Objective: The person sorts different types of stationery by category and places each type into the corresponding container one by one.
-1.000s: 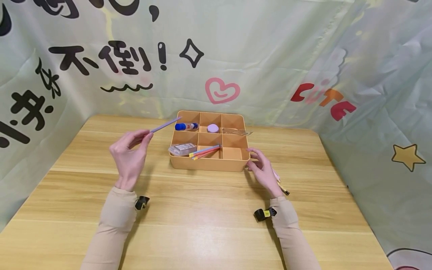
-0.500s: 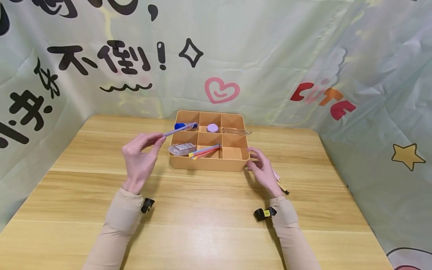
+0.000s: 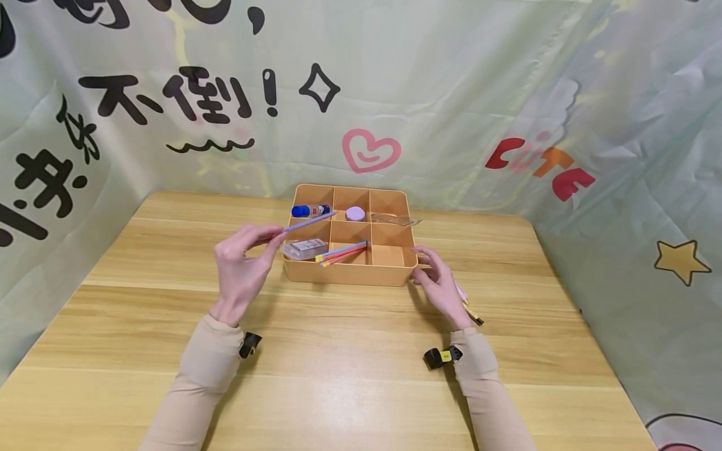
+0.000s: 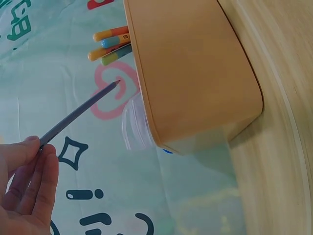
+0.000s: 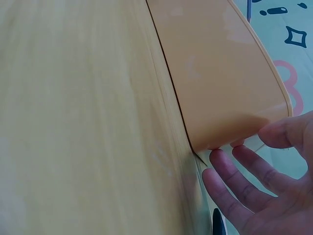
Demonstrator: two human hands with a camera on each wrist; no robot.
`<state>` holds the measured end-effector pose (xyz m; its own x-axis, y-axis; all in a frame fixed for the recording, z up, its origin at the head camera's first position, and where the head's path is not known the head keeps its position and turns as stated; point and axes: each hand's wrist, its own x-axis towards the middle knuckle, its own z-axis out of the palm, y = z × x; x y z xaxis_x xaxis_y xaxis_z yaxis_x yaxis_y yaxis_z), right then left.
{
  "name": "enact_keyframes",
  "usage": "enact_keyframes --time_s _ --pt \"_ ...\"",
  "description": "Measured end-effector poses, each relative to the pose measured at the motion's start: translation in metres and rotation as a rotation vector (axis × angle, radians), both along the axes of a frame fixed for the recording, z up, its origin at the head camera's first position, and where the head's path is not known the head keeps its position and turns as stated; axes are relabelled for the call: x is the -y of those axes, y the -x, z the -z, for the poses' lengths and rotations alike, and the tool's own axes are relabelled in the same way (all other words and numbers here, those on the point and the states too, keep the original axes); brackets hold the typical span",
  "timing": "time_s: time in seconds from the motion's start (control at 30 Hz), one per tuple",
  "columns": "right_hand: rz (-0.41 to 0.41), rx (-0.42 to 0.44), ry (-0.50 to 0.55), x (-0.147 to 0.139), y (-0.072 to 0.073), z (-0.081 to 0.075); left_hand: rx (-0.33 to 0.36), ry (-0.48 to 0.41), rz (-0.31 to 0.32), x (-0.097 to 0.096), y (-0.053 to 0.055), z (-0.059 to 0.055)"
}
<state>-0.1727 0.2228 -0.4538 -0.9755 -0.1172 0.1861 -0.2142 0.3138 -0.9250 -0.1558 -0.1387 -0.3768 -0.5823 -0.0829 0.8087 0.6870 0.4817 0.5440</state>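
Note:
My left hand [image 3: 244,266] pinches a purple pencil [image 3: 310,222] between thumb and fingers. The pencil is raised over the left part of a tan six-compartment organizer box [image 3: 350,275]; its sharpened tip [image 4: 117,82] points away from the hand in the left wrist view. Against the box's right front corner, my right hand [image 3: 440,285] rests with loosely bent fingers; its thumb [image 5: 281,134] touches the edge in the right wrist view. Inside the box are a blue-capped glue stick [image 3: 310,211], a round lilac item [image 3: 355,214], a clear plastic case [image 3: 305,249] and several coloured pens [image 3: 342,252].
A transparent ruler-like piece [image 3: 397,220] lies across the back right compartment and sticks out over the rim. Slim pink and yellow-black items [image 3: 472,313] lie on the wooden table [image 3: 350,376], partly behind the right hand. A printed cloth [image 3: 440,94] hangs behind and beside the table.
My left hand has moved right with the pencil, bringing its tip from the box's left back corner to over the middle divider. The right hand has stayed at the box's corner.

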Motion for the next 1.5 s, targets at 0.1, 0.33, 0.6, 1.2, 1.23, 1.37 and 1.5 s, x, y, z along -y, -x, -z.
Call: enact_keyframes --time_s 0.1,0.33,0.6,1.2,1.23,1.37,1.5 --pt "-0.002 0.000 0.004 0.0000 0.0000 -0.0001 -0.003 0.006 0.001 -0.0007 -0.0003 0.0003" --pt "-0.007 -0.006 0.008 -0.0004 0.0000 0.0001 -0.004 -0.002 -0.003 -0.0029 -0.0021 -0.0007" --pt "-0.006 -0.006 0.005 -0.0004 -0.0002 0.0005 -0.015 0.002 -0.007 -0.0036 -0.0039 -0.0026" --pt "0.009 -0.003 0.009 0.0001 -0.0004 0.0010 -0.025 -0.029 0.000 -0.0037 -0.0049 -0.0058" --pt "0.009 -0.004 0.009 0.0001 -0.0004 0.0010 -0.025 -0.029 0.000 -0.0036 -0.0049 -0.0060" --pt "0.011 -0.002 0.010 0.0002 -0.0004 0.0008 -0.021 -0.036 0.007 -0.0040 -0.0047 -0.0063" --pt "0.011 -0.001 0.013 0.0002 -0.0007 0.0004 -0.027 -0.022 0.006 -0.0042 -0.0046 -0.0057"
